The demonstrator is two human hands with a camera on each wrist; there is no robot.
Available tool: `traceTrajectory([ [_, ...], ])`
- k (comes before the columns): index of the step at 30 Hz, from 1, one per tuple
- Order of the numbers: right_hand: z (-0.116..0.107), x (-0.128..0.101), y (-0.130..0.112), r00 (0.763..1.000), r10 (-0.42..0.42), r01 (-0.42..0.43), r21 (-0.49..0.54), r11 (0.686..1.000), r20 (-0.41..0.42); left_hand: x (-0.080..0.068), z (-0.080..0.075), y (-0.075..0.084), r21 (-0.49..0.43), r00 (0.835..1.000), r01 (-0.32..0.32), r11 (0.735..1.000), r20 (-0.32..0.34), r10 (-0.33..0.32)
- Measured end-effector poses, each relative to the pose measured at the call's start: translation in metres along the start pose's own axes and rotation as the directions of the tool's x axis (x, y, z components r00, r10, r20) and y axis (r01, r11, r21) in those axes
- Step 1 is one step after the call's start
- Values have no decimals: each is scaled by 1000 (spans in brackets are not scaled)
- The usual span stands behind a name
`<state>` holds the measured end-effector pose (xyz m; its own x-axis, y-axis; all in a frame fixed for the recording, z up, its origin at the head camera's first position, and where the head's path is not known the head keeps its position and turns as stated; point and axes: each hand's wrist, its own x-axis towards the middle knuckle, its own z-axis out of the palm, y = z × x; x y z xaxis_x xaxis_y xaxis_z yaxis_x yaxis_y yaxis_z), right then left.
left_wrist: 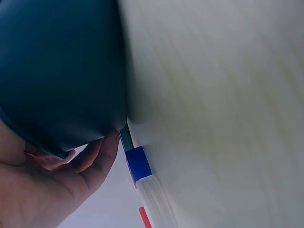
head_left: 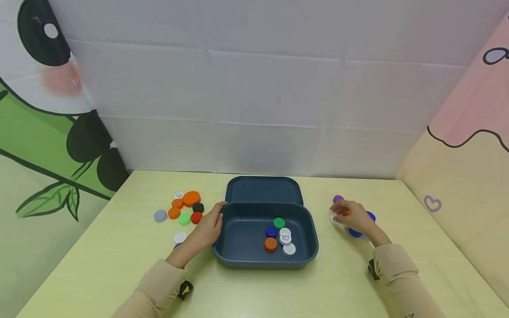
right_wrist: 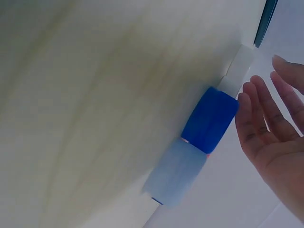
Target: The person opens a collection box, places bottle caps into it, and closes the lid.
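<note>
A dark blue-grey plastic box (head_left: pixel 264 263) stands in the middle of the table, with several bottle caps inside, among them a green cap (head_left: pixel 279 223) and an orange cap (head_left: pixel 271 244). My left hand (head_left: pixel 208 226) grips the box's left wall; in the left wrist view its fingers curl round the rim. Over a group of caps on the right hovers my right hand (head_left: pixel 356 217), fingers loosely bent and nothing between them in the right wrist view. Close to those fingertips are a white cap (right_wrist: pixel 236 71) and a blue cap (right_wrist: pixel 210 119). A purple cap (head_left: pixel 338 198) lies just beyond.
Behind the box is its matching lid (head_left: pixel 264 190). Several more caps lie to the left, including a large orange cap (head_left: pixel 191 198), a red cap (head_left: pixel 196 217) and a white cap (head_left: pixel 180 237). A pale cloth wall (head_left: pixel 262 145) borders the table's back edge.
</note>
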<state>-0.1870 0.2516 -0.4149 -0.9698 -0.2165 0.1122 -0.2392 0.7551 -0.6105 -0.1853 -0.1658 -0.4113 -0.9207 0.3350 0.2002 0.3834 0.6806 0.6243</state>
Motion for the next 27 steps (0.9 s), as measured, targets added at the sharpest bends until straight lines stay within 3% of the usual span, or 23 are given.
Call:
traceTrajectory([
  [21,4,2,-4,994,81,-74,-99,992,70,2,0,1,-5,1000,-11,1000,-6,11],
  [27,4,2,-5,996,75,-68,-113,991,56,2,0,1,-8,1000,-5,1000,0,5],
])
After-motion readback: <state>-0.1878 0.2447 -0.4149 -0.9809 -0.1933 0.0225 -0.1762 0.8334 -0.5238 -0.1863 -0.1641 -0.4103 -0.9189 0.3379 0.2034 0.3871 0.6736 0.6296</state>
